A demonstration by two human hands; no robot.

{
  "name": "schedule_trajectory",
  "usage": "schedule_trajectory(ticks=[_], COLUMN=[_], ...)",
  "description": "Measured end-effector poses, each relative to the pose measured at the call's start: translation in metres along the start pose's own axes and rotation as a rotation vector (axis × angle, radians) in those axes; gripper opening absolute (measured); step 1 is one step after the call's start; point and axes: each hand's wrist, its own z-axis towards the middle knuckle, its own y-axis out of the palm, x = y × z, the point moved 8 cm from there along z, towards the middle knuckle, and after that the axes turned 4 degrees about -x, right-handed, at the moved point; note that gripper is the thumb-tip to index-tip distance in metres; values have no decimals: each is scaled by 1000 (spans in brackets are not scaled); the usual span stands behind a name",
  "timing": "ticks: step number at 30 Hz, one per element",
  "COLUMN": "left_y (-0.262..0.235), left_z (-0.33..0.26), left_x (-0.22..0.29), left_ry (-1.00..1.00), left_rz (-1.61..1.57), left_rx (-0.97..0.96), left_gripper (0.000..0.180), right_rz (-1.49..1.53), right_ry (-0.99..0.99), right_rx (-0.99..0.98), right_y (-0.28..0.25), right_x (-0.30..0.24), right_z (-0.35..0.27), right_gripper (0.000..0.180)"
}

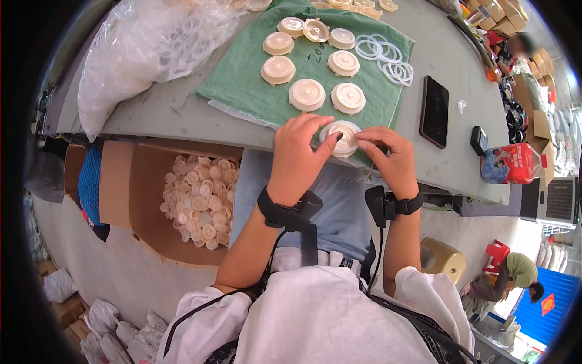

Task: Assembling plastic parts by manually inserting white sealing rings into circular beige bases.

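Note:
Between both hands, at the table's near edge, is a round cream plastic lid (347,138) with a pale translucent ring around its rim. My left hand (300,145) grips its left side, thumb over the top. My right hand (391,155) pinches the right edge with thumb and fingertips. Beyond them, a green woven cloth (242,79) bears several similar lids, including a larger one (307,95) just ahead of my left hand. One lid (316,30) at the back shows its hollow side. Loose translucent sealing rings (388,54) lie in overlapping groups on the cloth's right part.
A clear plastic bag (130,54) of rings fills the table's left. To the right lie a black phone (434,112), a small black device (479,140) and a red package (515,164). Below, left of my legs, a cardboard box (148,194) holds many lids. Another person (509,276) bends over at far right.

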Motion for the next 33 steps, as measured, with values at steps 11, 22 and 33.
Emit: schedule_trajectory(ticks=[11, 22, 33], left_y=[-4, 2, 10], left_z=[-6, 6, 25], left_x=[-4, -2, -19], left_ry=[-52, -39, -144], left_rz=[23, 60, -33], left_rx=[-52, -171, -256], left_gripper=[24, 32, 23], right_rz=[161, 59, 11], right_ry=[220, 179, 331], right_rx=[-15, 57, 148], right_y=[7, 3, 4], right_x=[11, 14, 15], right_z=[-7, 0, 12], right_gripper=[29, 16, 15])
